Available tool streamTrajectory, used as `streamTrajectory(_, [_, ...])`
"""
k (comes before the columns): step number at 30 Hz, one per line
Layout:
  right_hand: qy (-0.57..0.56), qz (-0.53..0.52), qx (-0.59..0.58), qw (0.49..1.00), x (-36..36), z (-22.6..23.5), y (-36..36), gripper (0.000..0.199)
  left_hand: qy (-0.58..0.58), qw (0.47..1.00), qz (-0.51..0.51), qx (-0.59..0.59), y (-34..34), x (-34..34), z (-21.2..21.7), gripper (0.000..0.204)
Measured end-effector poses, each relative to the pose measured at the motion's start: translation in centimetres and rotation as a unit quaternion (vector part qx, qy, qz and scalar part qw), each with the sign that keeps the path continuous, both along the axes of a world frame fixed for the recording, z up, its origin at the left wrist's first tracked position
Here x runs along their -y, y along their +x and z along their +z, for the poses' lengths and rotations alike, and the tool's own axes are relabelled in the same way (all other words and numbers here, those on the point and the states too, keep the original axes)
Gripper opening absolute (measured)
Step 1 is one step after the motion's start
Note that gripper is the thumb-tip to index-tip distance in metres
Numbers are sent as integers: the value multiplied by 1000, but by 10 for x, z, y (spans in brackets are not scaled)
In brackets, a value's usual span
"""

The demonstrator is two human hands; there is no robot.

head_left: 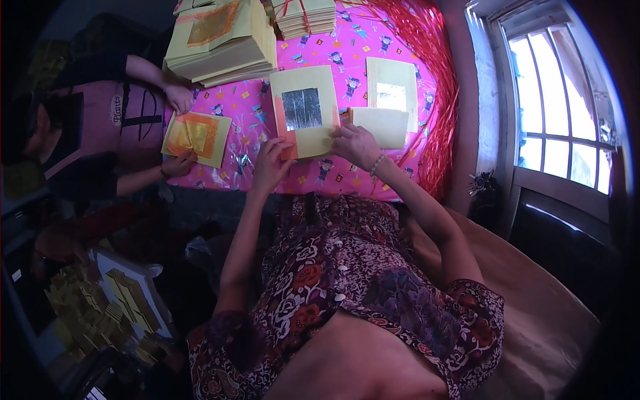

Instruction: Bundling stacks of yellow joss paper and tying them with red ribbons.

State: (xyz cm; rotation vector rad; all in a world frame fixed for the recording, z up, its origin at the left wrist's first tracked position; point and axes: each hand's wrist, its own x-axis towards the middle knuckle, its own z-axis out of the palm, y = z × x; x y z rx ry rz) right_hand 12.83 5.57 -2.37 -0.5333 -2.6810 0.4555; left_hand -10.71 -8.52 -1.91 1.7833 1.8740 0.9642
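Observation:
A pale yellow sheet of joss paper (310,140) with a silver foil square and orange side bands lies in front of me. My left hand (271,163) grips its near left corner, with fingertips over the orange band. At its near right edge, my right hand (358,145) has its fingers bent and closed on the paper. To the right is a second foil sheet (392,73), partly covered by a smaller plain folded sheet (387,123) that lies close to my right fingers.
Tall paper stacks (220,57) and a tied bundle (305,19) stand at the back of the pink patterned tablecloth (233,100). Red plastic strands (440,107) hang along the right edge. At left, a co-worker's hands (179,99) handle a gold-foil sheet (197,139).

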Motion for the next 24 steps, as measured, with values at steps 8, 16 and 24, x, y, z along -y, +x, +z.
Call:
streamTrajectory(8, [-91,-63,-42,993,-3,10,-10,21,-10,1000,-9,3,-6,0,1,40])
streamTrajectory(16, [-221,-118,39,967,-12,20,-13,28,-14,1000,-19,10,-13,-2,7,24])
streamTrajectory(24, [-279,-139,62,948,-17,20,-13,30,-16,995,-18,99,-18,-8,6,15])
